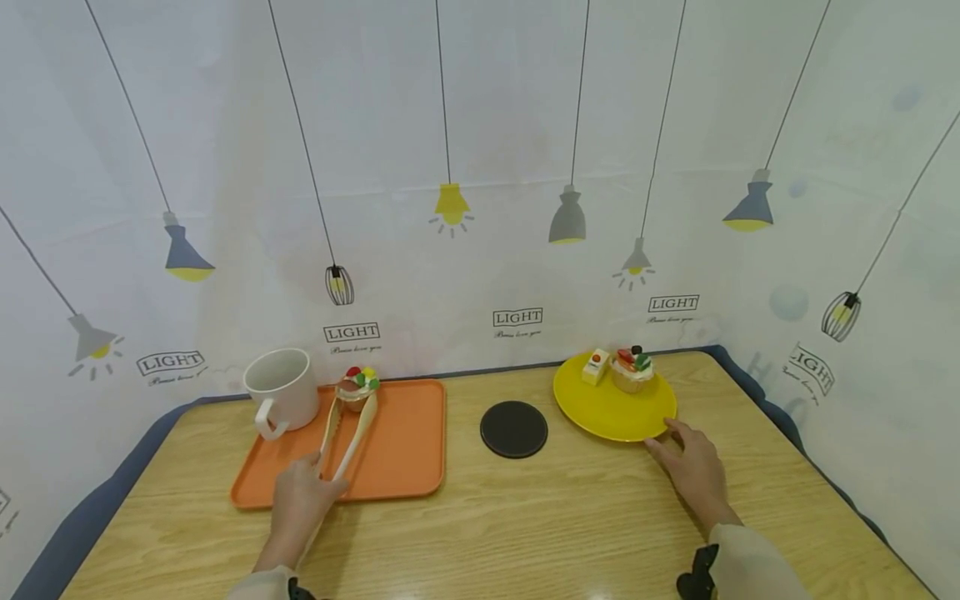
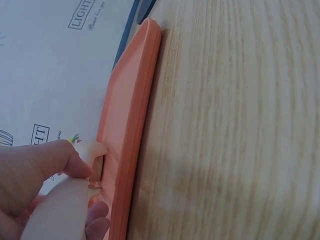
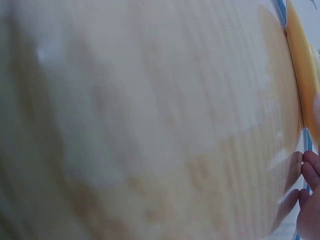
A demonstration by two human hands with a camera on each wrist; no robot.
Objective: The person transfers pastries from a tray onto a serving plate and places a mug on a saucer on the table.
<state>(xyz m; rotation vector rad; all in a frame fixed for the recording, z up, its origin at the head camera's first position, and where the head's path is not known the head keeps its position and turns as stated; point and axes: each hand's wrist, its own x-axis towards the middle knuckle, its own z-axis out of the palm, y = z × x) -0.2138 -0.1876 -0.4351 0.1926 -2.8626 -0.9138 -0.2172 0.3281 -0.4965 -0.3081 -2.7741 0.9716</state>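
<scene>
Pale sleeves lead to a left hand pinching tongs at a fruit-topped cupcake by the far edge of the orange tray, while right of it a relaxed right hand touches the yellow plate; gentle squeezing should avoid crushing.

**Staged tabletop booth, prob. a set**

White printed cloth on 3 sides of wood-grain table; 8 pendant lamps = print only, w/ "LIGHT" logos. Mug, tray, plate give café look. Bldg type: can't tell.
</scene>
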